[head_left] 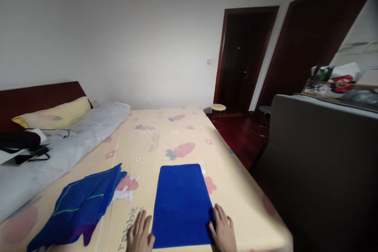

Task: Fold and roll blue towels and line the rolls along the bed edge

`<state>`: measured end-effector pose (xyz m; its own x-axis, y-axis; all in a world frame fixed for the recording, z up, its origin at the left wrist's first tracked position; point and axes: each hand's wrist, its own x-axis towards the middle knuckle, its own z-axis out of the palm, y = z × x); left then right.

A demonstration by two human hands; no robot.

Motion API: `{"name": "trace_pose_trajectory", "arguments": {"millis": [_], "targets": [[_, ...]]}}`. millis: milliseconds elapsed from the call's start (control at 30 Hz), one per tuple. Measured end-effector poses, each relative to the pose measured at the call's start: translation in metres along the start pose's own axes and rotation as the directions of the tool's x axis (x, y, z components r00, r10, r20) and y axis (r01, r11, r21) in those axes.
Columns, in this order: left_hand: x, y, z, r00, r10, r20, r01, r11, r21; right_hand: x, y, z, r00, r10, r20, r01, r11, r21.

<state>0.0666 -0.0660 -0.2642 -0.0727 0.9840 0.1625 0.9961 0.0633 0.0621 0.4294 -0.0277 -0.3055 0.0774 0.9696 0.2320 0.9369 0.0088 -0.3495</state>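
A smooth blue cloth (182, 204), folded into a rectangle, lies flat on the bed with a small white tag at its far right corner. At its near left edge rests my left hand (140, 233), open, fingers stretched over the sheet and thumb beside the cloth. My right hand (223, 230) is at the near right edge, with a bit of the cloth's border between thumb and curled forefinger. Off to the left lies a loosely folded blue garment (79, 204) with green lines and a purple part, apart from both hands.
The bed's printed sheet (150, 138) stretches ahead. A grey rolled quilt (91, 134), a yellow pillow (56, 114), a phone (22, 160) and a black bag (19, 140) lie on the left. Beyond the bed's right edge stand a stool (217, 107) and a dark panel (319, 165).
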Motion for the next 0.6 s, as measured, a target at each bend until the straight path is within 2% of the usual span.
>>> {"name": "trace_pose_trajectory", "arguments": {"millis": [100, 167, 267, 367, 467, 600], "targets": [[0.016, 0.021, -0.015, 0.999, 0.034, -0.014, -0.034, 0.999, -0.006, 0.012, -0.022, 0.0, 0.998, -0.022, -0.055, 0.023, 1.0, 0.019], [0.032, 0.048, -0.019, 0.997, 0.082, 0.005, -0.082, 0.995, -0.048, 0.021, -0.047, 0.001, 0.993, -0.116, -0.029, 0.117, 0.991, 0.071], [0.056, 0.095, -0.01, 0.977, 0.196, 0.08, -0.181, 0.969, -0.168, 0.035, -0.086, 0.005, 0.957, -0.276, 0.085, 0.261, 0.952, 0.159], [0.073, 0.125, 0.008, 0.95, 0.282, 0.134, -0.238, 0.932, -0.273, 0.048, -0.103, 0.007, 0.925, -0.308, 0.223, 0.269, 0.945, 0.187], [0.078, 0.119, 0.019, 0.946, 0.301, 0.123, -0.258, 0.925, -0.279, 0.056, -0.086, 0.003, 0.936, -0.255, 0.242, 0.224, 0.963, 0.148], [0.071, 0.069, 0.022, 0.955, 0.296, 0.024, -0.284, 0.935, -0.212, 0.054, -0.027, -0.008, 0.979, -0.123, 0.16, 0.114, 0.991, 0.067]]}}
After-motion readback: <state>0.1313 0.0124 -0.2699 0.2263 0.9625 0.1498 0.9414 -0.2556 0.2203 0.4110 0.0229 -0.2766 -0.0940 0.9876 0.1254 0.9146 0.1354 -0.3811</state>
